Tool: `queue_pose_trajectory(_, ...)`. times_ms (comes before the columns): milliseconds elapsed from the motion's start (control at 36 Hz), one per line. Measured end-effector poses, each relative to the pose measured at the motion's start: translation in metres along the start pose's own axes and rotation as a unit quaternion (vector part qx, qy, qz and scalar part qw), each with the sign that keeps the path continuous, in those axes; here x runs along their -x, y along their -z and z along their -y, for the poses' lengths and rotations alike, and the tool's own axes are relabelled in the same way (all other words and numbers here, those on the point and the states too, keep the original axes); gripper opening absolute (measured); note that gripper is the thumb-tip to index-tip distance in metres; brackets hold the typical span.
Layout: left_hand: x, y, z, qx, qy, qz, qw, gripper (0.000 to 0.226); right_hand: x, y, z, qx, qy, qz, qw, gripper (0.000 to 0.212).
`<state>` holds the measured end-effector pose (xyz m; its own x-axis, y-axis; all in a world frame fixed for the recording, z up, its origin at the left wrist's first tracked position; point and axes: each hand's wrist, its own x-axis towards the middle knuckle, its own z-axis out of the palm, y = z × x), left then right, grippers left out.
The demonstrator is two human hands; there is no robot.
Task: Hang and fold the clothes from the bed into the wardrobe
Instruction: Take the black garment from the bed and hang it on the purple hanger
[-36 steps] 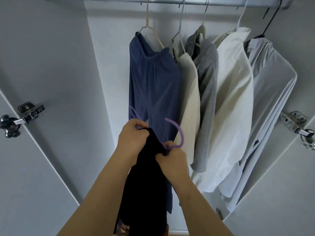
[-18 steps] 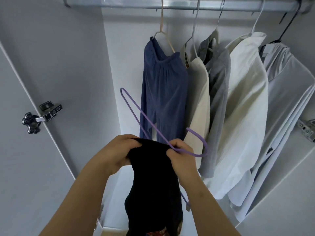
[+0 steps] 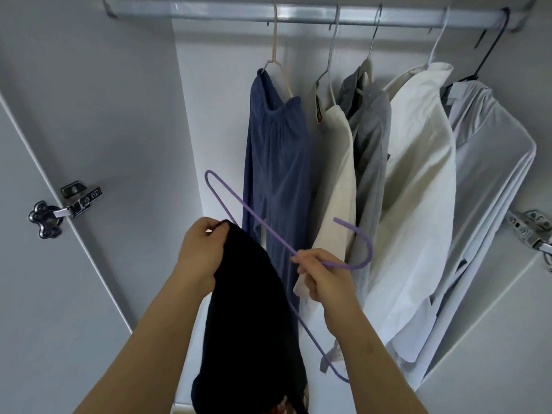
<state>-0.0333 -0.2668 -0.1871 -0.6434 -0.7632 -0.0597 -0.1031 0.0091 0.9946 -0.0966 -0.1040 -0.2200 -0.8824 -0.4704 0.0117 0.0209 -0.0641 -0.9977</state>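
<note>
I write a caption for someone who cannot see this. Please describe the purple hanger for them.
Look below the metal rail, in front of the hanging clothes. There the right hand pinches the purple hanger near its hook. Only this hanger is purple and off the rail.

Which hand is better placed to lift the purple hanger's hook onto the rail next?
Right, probably. The right hand pinches the hanger just below its hook, while the left hand grips the black garment and would have to let go.
</note>
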Motion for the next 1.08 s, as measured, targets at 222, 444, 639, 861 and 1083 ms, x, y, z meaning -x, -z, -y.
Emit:
queue_pose_trajectory(222, -0.034, 0.022, -0.010, 0.021, -0.007, -0.114, 0.993, 0.023, 0.006, 0.016, -0.002, -0.036, -0.038, -0.044, 0.998, 0.025)
queue_pose_trajectory(444, -0.047, 0.049, -0.024, 0.093, 0.041, -0.078, 0.992, 0.024, 0.008, 0.012, -0.003, 0.074, -0.055, -0.007, 0.996, 0.030)
queue_pose_trajectory(639, -0.043, 0.060, -0.017, -0.222, -0.168, -0.121, 0.953, 0.013, 0.010, 0.005, 0.008, 0.105, -0.074, 0.035, 0.991, 0.030)
queue_pose_trajectory(861, -0.021, 0.042, -0.007, -0.453, -0.330, 0.003, 0.828, 0.016, 0.007, -0.016, 0.019, 0.156, -0.054, 0.095, 0.982, 0.032)
queue_pose_trajectory(1083, 0.011, 0.003, 0.002, -0.328, -0.377, 0.136, 0.855, 0.006, 0.010, -0.035, 0.014, 0.094, -0.068, 0.098, 0.988, 0.033)
